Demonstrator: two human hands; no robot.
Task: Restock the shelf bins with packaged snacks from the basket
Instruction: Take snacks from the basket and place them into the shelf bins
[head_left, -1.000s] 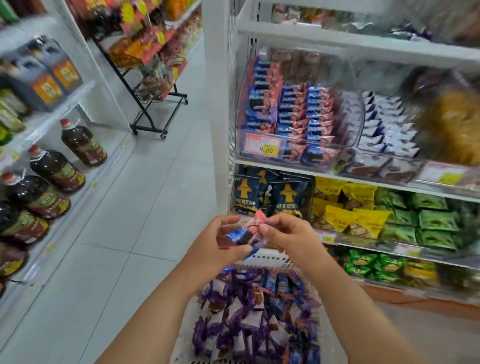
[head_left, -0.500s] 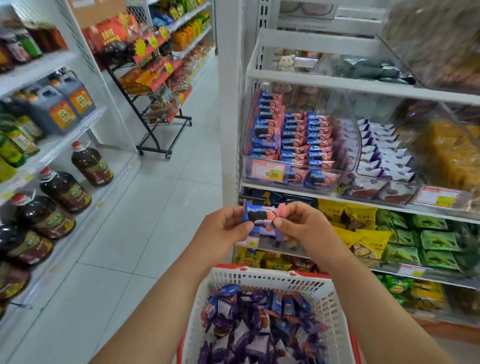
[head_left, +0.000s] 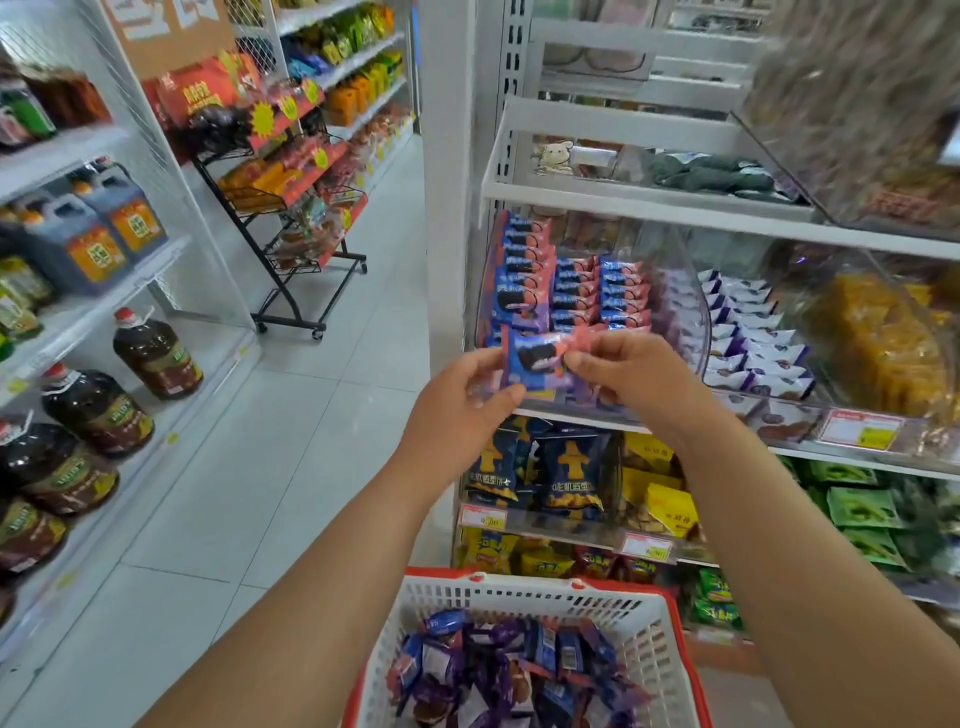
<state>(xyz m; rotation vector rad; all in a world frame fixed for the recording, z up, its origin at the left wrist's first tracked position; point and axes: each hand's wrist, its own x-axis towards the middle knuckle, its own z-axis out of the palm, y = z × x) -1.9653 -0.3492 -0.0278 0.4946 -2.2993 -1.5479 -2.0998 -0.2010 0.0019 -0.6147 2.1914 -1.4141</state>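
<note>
My left hand (head_left: 462, 410) and right hand (head_left: 631, 371) pinch one blue-pink snack pack (head_left: 540, 358) by its ends, just before the clear shelf bin (head_left: 685, 291) — already holding several rows. I judge much remains — the basket (head_left: 639, 623), below the bin, looks heaped with packs.

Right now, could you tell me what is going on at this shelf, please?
A person is restocking snacks. Both hands, left hand and right hand, pinch one blue-and-pink wrapped biscuit packet by its ends, held level in front of the clear plastic shelf bin, where matching packets stand in rows. The packet is not yet in the bin. Below, the white basket with a red rim holds many more wrapped snacks.
</note>
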